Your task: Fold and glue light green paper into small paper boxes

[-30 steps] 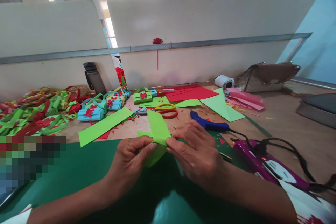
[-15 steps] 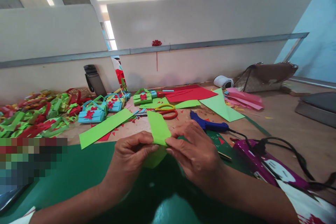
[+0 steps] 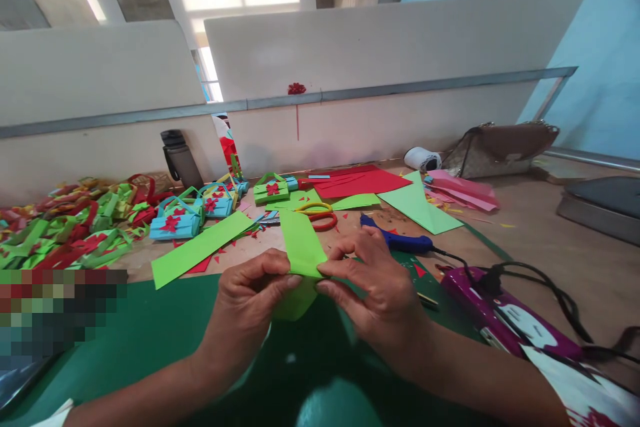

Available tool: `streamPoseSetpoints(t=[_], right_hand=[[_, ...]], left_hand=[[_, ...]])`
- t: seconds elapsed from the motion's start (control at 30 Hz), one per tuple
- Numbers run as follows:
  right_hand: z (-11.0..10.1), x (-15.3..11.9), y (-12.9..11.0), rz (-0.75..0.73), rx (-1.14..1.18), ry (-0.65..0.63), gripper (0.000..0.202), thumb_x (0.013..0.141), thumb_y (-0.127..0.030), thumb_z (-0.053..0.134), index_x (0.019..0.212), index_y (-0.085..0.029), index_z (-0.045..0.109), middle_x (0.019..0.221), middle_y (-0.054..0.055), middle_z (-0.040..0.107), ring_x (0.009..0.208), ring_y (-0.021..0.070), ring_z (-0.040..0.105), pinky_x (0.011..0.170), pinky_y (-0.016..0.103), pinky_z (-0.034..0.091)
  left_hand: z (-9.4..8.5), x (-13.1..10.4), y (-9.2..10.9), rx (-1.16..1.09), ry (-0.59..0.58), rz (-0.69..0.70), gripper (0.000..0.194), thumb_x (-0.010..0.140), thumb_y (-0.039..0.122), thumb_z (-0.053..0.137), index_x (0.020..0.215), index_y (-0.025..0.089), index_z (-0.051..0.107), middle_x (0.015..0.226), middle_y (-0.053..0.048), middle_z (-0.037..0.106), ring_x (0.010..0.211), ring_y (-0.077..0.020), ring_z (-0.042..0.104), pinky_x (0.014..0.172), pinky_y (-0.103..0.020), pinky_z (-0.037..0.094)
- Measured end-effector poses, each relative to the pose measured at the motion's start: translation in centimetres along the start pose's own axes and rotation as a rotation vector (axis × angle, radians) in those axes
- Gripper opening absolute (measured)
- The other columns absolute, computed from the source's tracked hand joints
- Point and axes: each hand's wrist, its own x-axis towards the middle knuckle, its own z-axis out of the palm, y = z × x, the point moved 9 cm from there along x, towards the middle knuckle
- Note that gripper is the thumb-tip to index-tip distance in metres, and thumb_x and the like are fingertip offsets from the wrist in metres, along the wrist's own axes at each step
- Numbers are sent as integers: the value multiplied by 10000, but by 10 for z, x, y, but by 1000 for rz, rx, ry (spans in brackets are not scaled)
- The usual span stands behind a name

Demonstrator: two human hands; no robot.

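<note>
Between my two hands is a strip of bright green paper (image 3: 301,240), bent across its width, with one part standing up and the other hanging below. My left hand (image 3: 257,293) pinches the left end of the crease between thumb and forefinger. At the right end of that crease, my right hand (image 3: 375,287) grips the paper with thumb and fingertips. Both hands are above a dark green mat (image 3: 165,333). Another green paper strip (image 3: 200,250) lies flat to the left. Scissors with yellow and red handles (image 3: 320,215) rest just beyond the held paper.
A blue glue gun (image 3: 397,239) lies right of my hands, its cord near a purple power strip (image 3: 505,313). Small blue paper bags (image 3: 175,223) and a colourful paper pile (image 3: 75,220) are at left. Red sheets (image 3: 365,180), a dark bottle (image 3: 181,159) and a handbag (image 3: 500,150) stand behind.
The view has shifted slightly. Both hands keep their pinch on the green paper strip, and its fold looks nearly the same as before.
</note>
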Motion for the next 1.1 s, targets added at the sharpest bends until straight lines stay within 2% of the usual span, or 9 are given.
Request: streamPoseSetpoints(t=[0.23, 0.57, 0.7, 0.8, 0.93, 1.0, 1.1], right_hand=[[1, -1, 0, 4, -5, -10, 73, 788, -128, 626, 805, -199, 638, 798, 7, 579, 756, 147, 549, 895, 412, 336], [0, 0, -4, -18, -34, -19, 83, 815, -147, 587, 774, -211, 619, 792, -7, 571, 763, 140, 549, 958, 443, 290], [1, -3, -8, -74, -90, -33, 145, 817, -89, 527, 758, -194, 606, 789, 4, 553, 803, 155, 543, 976, 476, 275], [2, -4, -13, -133, -152, -54, 180, 789, -38, 488, 749, -179, 591, 788, 14, 558, 824, 171, 542, 1010, 525, 218], [2, -4, -15, -165, -220, -64, 198, 763, -22, 469, 755, -174, 596, 794, 23, 571, 849, 184, 547, 1031, 558, 165], [3, -5, -15, -181, -234, -71, 194, 751, -22, 475, 770, -165, 605, 798, 32, 576, 878, 197, 548, 1031, 565, 159], [5, -6, -15, -197, -242, -91, 179, 748, -31, 486, 781, -152, 614, 795, 41, 581, 901, 208, 550, 1028, 575, 157]], left_hand=[[0, 0, -4, -42, 1, -16, 97, 716, 246, 726, 702, 166, 673, 698, 4, 627, 618, -103, 552, 549, -186, 478], [1, -1, -3, -59, -15, 53, 45, 725, 210, 714, 699, 178, 697, 728, -5, 590, 651, -113, 552, 562, -204, 469], [3, -2, 3, 32, -28, 94, 25, 740, 179, 695, 715, 182, 699, 773, -13, 581, 679, -124, 560, 575, -218, 469], [3, -3, 22, 247, -9, 253, 69, 751, 121, 668, 703, 170, 677, 758, -12, 577, 687, -124, 558, 600, -227, 461], [7, -14, 53, 603, 29, 640, 119, 742, 55, 656, 730, 172, 645, 726, 9, 550, 668, -102, 534, 603, -211, 429], [9, -18, 59, 748, 55, 762, 130, 733, 52, 667, 756, 174, 630, 745, 8, 543, 682, -107, 523, 620, -224, 420], [14, -21, 58, 883, 24, 853, 183, 748, 71, 657, 870, 206, 646, 777, 0, 516, 700, -126, 493, 644, -261, 407]])
